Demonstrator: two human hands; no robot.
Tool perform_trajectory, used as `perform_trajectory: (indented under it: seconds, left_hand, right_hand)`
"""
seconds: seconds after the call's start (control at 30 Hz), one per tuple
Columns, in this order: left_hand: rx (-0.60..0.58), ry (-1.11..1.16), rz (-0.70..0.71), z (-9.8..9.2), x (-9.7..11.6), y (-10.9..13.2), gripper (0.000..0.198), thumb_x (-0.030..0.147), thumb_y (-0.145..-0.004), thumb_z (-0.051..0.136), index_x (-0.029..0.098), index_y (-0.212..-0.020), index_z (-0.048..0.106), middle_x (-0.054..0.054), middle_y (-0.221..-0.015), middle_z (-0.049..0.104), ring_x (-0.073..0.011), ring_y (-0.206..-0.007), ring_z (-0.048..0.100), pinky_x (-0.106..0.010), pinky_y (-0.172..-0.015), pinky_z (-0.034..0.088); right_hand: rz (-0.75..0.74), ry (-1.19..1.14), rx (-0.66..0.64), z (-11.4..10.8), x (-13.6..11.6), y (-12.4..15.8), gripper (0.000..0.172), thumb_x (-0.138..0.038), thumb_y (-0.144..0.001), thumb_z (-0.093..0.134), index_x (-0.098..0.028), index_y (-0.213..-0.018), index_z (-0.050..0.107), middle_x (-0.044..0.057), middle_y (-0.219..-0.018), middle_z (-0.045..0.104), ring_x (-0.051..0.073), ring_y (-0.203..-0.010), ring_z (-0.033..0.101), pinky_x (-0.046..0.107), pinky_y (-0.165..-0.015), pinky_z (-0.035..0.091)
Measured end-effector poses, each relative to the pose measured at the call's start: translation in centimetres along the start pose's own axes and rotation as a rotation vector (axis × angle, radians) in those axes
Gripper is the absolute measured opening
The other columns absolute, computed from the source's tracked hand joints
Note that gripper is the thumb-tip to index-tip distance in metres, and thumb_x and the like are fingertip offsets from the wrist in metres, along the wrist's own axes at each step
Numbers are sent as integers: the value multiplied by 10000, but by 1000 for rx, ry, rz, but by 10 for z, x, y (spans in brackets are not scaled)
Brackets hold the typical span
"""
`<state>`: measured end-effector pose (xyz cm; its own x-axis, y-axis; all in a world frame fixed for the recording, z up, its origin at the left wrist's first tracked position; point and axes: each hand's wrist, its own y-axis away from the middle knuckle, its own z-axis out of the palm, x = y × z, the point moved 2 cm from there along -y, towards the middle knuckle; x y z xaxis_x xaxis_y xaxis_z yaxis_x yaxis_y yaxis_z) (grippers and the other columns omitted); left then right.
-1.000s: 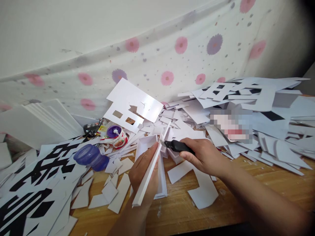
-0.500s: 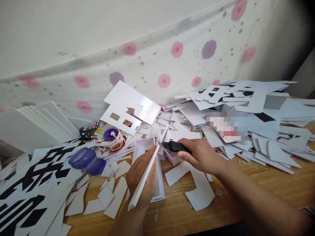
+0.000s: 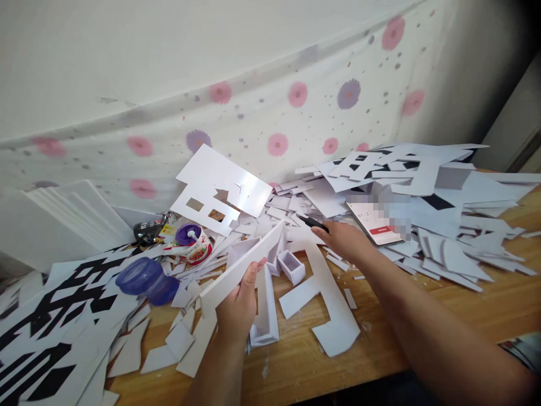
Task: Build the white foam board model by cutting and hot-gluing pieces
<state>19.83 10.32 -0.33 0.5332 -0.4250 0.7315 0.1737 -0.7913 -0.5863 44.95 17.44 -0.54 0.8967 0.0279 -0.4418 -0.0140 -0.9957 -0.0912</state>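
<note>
My left hand (image 3: 239,301) grips a long strip of white foam board (image 3: 243,262), held tilted above the wooden table. Farther right, my right hand (image 3: 338,237) is wrapped round a black utility knife (image 3: 313,223), whose tip points left, apart from the strip. Below and behind the strip stands a white box-shaped letter form (image 3: 266,316) with raised walls, partly hidden by my left hand. A small white box piece (image 3: 291,266) sits just right of it. An angular flat white cutout (image 3: 338,330) lies on the table between my arms.
A purple plastic container (image 3: 147,279) and a printed paper tub (image 3: 198,251) stand left. White scraps (image 3: 452,254) are heaped at right around a phone (image 3: 376,225). Black-and-white sheets (image 3: 63,316) cover the left side. A cut-out white panel (image 3: 220,186) leans near the flowered wall covering.
My right hand has drawn the knife away from the strip, to the right and back. My left hand has turned the strip so its broad face shows more.
</note>
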Motion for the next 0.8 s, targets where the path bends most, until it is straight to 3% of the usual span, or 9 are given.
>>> perform_trajectory:
  seconds: [0.1,0.2,0.33,0.4,0.5,0.63,0.73,0.8]
  left_hand:
    - [23,126,-110,3,3,1,330,438,-866,588,158,-868,763,-61,-865,773,-248,-853,728,-426,-939,552]
    - [20,149,-148,4,5,1,338,448,-857,591,159,-824,764,-61,-826,773,-253,-826,730,-436,-922,559]
    - [88,-109,34,-3,10,0,281,429,-842,616,194,-845,771,-44,-873,771,-265,-953,704,-458,-1052,453]
    - [98,-197,130,-6,15,0,256,401,-853,611,205,-906,767,-40,-909,769,-252,-949,704,-426,-1003,495]
    - [39,-222,221,-6,22,0,232,328,-892,573,207,-971,755,-38,-926,766,-223,-918,711,-358,-884,564]
    - [-50,-235,249,-5,23,0,222,269,-911,551,205,-951,760,-37,-937,764,-210,-937,707,-327,-845,582]
    - [-38,-279,281,-7,18,2,217,266,-906,559,207,-965,760,-50,-1000,755,-233,-1053,670,-376,-951,540]
    - [-26,-292,287,-8,16,3,224,268,-906,558,205,-990,755,-62,-1054,742,-254,-1151,619,-445,-1066,448]
  right_hand:
    - [-5,-9,41,-7,-5,7,485,-529,-963,281,-173,-897,603,127,-815,675,240,-724,612,287,-550,266]
    - [-120,-48,27,-9,-28,30,454,-549,-962,302,-201,-927,591,71,-790,678,204,-712,604,272,-547,272]
    - [-379,-184,-49,-4,-57,63,485,-606,-949,311,-207,-904,583,46,-774,674,179,-674,586,259,-557,286]
    - [-444,-226,-66,-4,-61,70,512,-624,-947,292,-202,-904,580,52,-800,676,175,-678,587,256,-566,290]
    - [-404,-180,-48,-4,-55,65,526,-637,-940,281,-198,-874,563,53,-750,657,180,-649,568,257,-557,271]
    - [-325,-106,-21,-5,-44,52,483,-610,-943,302,-205,-830,538,41,-692,630,181,-626,543,256,-544,236]
    - [-329,-101,-7,-6,-43,50,457,-594,-944,314,-209,-826,529,34,-690,627,175,-617,530,256,-538,224]
    - [-344,-106,-10,-6,-44,51,449,-593,-943,317,-211,-828,525,29,-689,626,173,-612,524,256,-538,224]
